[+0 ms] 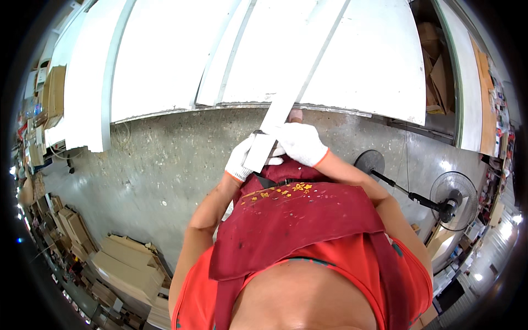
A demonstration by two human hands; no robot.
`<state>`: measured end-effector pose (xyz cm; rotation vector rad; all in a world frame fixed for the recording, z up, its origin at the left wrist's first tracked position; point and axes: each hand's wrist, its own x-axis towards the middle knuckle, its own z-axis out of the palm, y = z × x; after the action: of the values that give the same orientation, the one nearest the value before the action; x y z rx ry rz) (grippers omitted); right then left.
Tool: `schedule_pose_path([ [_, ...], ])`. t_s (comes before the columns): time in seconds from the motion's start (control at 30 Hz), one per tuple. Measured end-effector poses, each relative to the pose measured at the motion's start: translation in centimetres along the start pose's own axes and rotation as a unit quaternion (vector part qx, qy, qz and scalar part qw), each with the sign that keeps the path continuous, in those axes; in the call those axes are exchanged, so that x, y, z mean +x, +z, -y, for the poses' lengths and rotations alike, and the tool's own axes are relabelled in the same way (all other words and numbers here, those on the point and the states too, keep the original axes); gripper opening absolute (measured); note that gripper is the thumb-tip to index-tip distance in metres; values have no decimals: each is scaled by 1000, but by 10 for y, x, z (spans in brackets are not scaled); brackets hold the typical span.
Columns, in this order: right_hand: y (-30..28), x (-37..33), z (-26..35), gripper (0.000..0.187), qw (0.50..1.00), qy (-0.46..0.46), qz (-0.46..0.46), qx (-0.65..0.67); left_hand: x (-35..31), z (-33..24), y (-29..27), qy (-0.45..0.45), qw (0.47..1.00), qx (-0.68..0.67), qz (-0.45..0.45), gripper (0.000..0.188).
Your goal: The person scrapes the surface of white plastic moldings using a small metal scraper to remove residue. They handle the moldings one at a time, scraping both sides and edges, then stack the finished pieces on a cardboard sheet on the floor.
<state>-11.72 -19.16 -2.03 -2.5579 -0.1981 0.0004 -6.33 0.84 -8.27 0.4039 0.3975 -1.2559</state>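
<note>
A long, narrow white strip (279,114) slants from my waist up across the white work surface. My left hand (238,161), in a white knitted glove with an orange cuff, grips it near its near end, some fingers hidden beneath. Also gloved in white, my right hand (303,144) holds the strip's right edge, a little farther up. Its fingertips are partly covered by the strip. A small dark piece (258,132) shows by the left hand's fingers; I cannot make out what it is. The strip's near end is just above my dark red apron (297,220).
Wide white panels (363,60) with raised strips lie ahead. On the right, a standing fan (452,201) with a round base is on the grey floor (159,165). Stacked flat cardboard (129,267) lies at lower left. Brown cardboard (438,77) sits in a gap at upper right.
</note>
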Motion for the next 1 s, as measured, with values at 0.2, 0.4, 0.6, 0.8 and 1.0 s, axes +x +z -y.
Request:
schedule_pose_path([
  [0.2, -81, 77, -122, 55, 969, 217, 34, -117, -2, -2, 3, -19, 1000, 21, -6, 68],
  [0.4, -64, 66, -131, 55, 996, 62, -32, -63, 2, -2, -13, -20, 998, 4, 62, 68],
  [0.6, -59, 40, -67, 43, 982, 96, 125, -102, -1, 4, -21, -11, 999, -4, 29, 69],
  [0.8, -150, 125, -245, 45, 952, 266, -127, -87, 6, -14, 5, -25, 989, 146, 7, 67],
  [1.0, -76, 79, -129, 56, 991, 91, 55, -78, 12, -43, 52, -21, 921, 389, -21, 49],
])
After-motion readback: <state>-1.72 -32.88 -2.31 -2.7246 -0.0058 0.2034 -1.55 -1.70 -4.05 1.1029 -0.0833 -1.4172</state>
